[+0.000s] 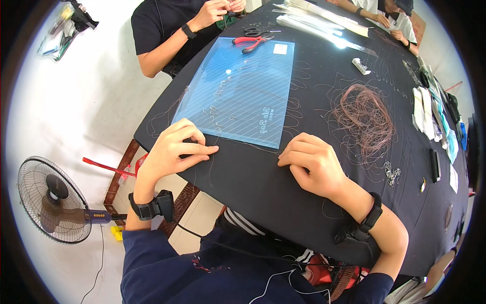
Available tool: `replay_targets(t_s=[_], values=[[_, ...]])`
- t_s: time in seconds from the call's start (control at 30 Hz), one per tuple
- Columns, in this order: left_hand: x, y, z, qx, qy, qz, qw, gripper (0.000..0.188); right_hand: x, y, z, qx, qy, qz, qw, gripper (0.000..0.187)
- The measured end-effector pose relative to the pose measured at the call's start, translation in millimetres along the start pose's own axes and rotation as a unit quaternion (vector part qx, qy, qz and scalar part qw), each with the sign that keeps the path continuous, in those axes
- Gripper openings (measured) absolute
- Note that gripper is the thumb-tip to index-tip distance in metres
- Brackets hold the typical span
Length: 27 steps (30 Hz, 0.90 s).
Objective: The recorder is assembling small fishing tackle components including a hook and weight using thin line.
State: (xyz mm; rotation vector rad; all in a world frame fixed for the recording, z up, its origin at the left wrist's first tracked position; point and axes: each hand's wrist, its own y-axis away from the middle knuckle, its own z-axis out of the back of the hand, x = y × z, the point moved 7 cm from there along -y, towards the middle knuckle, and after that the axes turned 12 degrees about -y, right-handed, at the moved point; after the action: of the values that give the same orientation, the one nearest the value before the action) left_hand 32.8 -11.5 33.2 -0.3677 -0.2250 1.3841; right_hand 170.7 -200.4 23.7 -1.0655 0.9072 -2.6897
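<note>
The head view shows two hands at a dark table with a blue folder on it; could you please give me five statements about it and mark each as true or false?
1. The red-handled pliers lie at the far end of the blue folder. True.
2. The tangle of brown thread lies left of the folder. False: it lies to the right.
3. The left hand is near the folder's near edge. True.
4. The right hand grips the pliers. False: it is well away from them, near the folder's lower right corner.
5. A fan stands at the left of the picture. True.
</note>
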Motion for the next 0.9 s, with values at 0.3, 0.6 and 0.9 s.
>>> replay_targets(t_s=[0.3, 0.6, 0.9], values=[[20, -24, 4, -0.088, -0.015, 0.115, 0.989, 0.012, 0, 0, -1, 0.003, 0.001, -0.003, 1.0, 0.01], [18, -39, -9, 0.015, -0.035, 0.129, 0.991, 0.014, 1, -1, -1, 0.005, -0.007, 0.0, 1.0, 0.01], [15, -43, -10, 0.033, -0.064, 0.102, 0.992, 0.011, 0, 0, -2, 0.009, -0.005, -0.001, 1.0, 0.008]])
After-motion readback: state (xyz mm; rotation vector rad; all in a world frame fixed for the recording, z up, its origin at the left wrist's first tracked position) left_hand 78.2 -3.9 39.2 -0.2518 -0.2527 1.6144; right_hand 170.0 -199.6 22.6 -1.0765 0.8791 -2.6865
